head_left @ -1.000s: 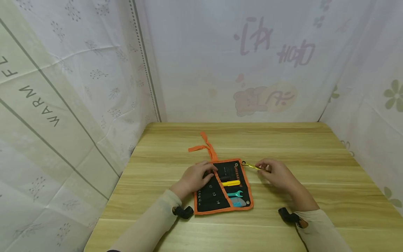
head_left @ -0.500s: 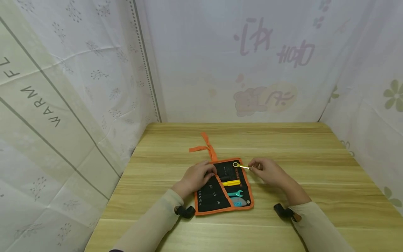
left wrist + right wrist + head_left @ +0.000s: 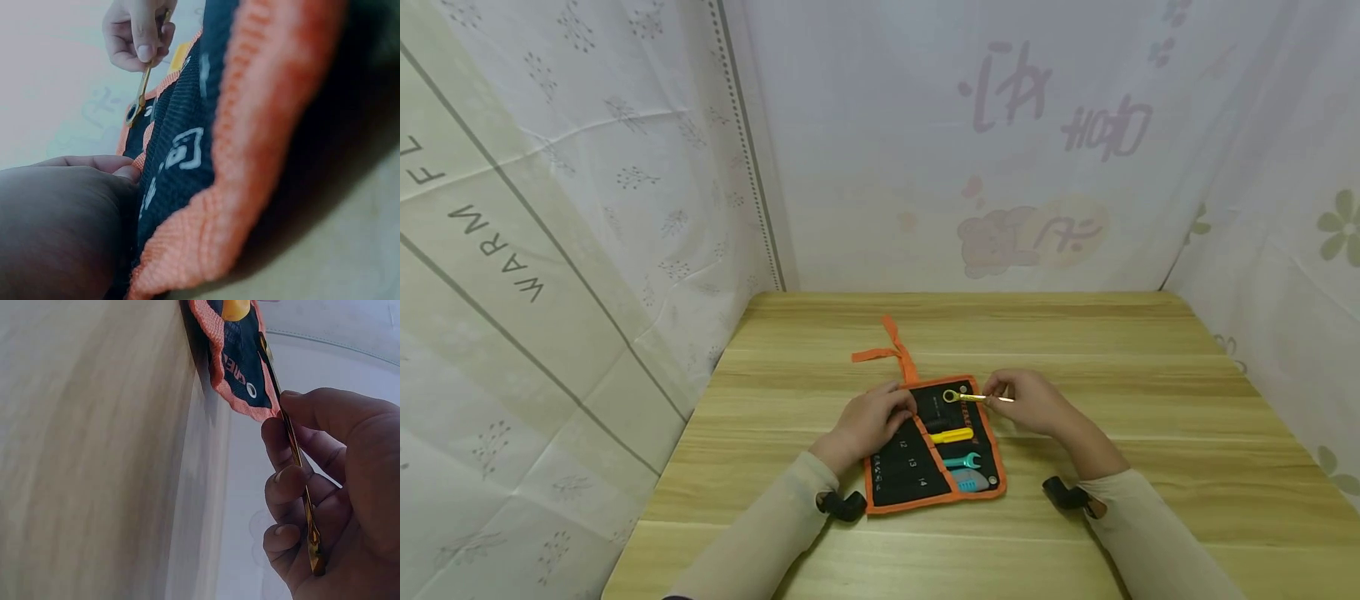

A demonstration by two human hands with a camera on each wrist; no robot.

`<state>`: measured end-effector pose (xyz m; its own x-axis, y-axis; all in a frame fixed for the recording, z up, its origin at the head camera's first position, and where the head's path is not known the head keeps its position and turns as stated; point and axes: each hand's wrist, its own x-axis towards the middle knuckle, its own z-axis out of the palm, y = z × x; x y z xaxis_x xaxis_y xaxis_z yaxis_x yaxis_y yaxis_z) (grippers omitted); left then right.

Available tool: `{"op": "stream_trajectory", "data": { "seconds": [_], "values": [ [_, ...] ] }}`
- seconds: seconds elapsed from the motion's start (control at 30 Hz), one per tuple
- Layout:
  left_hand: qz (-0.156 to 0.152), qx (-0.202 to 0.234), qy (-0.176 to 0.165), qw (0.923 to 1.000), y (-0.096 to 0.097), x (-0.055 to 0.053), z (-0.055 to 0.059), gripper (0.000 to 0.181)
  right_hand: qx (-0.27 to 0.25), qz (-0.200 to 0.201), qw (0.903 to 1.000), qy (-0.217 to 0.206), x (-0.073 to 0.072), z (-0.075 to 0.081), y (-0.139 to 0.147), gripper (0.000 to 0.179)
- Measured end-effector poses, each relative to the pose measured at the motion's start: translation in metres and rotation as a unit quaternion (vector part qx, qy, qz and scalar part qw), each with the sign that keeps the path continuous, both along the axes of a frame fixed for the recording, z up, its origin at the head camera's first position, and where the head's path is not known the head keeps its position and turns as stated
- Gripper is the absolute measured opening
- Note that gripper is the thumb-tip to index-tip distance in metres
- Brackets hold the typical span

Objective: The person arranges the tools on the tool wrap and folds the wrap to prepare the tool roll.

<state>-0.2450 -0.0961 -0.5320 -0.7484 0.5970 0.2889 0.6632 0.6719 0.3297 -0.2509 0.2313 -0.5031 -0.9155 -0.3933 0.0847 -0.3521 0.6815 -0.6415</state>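
Observation:
A black tool pouch (image 3: 891,487) with orange trim lies spread out in the head view, its slanted pocket marked with numbers. My left hand (image 3: 861,425) lies on its upper left, finger and thumb pinching the pocket's orange edge (image 3: 147,136). My right hand (image 3: 1030,402) pinches a gold ratcheting combination wrench (image 3: 972,397) by its shank. The wrench's ring end points left over the pouch's upper right part; the other end lies near the palm in the right wrist view. From the pocket stick out a yellow handle (image 3: 952,435), a teal open-end wrench (image 3: 968,460) and a grey-and-blue tool (image 3: 968,481).
Orange tie straps (image 3: 901,354) stretch from the pouch's top edge toward the back of the wooden table (image 3: 1075,333). Patterned cloth hangs (image 3: 880,150) stand behind and at both sides. A black wrist-camera mount (image 3: 1066,493) sits on each forearm.
The right hand has moved left with the wrench, bringing its ring end from the pouch's right edge to over the black cloth. The left hand has stayed at the pocket edge.

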Motion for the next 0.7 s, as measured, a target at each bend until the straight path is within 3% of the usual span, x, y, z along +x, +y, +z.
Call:
{"op": "stream_trajectory", "data": {
  "seconds": [0.7],
  "values": [
    [0.004, 0.02, 0.005, 0.9998, 0.0, -0.001, -0.002, 0.003, 0.006, 0.032, 0.9994, -0.005, -0.008, 0.01, -0.02, 0.002]
  ]
}}
